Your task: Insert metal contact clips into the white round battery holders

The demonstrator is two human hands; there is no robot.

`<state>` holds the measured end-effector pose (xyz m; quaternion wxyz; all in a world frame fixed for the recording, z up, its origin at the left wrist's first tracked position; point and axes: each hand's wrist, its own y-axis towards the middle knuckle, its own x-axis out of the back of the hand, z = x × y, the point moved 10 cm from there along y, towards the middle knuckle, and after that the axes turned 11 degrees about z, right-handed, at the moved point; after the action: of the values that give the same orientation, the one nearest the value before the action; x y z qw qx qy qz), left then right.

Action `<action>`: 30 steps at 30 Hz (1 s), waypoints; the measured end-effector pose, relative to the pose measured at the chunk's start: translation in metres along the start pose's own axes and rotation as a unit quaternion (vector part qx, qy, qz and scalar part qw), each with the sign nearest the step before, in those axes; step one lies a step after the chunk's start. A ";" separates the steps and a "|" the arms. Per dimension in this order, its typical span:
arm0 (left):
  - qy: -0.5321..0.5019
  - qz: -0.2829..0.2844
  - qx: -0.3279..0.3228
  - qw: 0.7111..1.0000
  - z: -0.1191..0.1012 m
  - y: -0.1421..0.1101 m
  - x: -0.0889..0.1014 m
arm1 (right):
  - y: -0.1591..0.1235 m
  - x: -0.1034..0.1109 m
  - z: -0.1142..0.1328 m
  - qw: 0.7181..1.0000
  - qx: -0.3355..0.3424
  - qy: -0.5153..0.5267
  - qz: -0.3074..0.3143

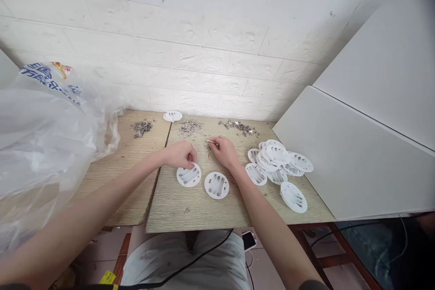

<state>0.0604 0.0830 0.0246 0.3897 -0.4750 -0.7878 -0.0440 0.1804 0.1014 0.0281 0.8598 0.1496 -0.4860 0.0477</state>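
My left hand (180, 154) is curled shut over the far rim of a round white plastic battery holder (189, 176) lying on the wooden table (176, 208). My right hand (222, 150) pinches a small thin metal piece by a little heap of metal contacts (207, 145). A second round battery holder (216, 185) lies just in front of my right wrist, untouched.
A pile of several white battery holders (280, 163) lies to the right. Heaps of small metal contacts (190, 128) line the back, with one more holder (172, 116) by the wall. A large clear plastic bag (41, 136) fills the left. White boards (356, 154) lean at right.
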 end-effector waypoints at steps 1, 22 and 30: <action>0.001 0.036 0.008 0.999 -0.002 0.003 -0.005 | 0.001 -0.001 0.000 1.000 0.003 -0.002 0.004; 0.108 -0.049 0.101 0.988 0.011 -0.018 -0.015 | -0.040 0.078 0.024 0.996 0.054 0.015 -0.069; -0.077 -0.153 0.045 0.984 0.031 -0.023 0.000 | -0.085 0.110 -0.062 0.952 0.004 -0.202 0.228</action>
<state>0.0248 0.0843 0.0098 0.3373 -0.3330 -0.8800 -0.0310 0.3078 0.0326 0.0735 0.7094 0.0444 -0.6703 0.2132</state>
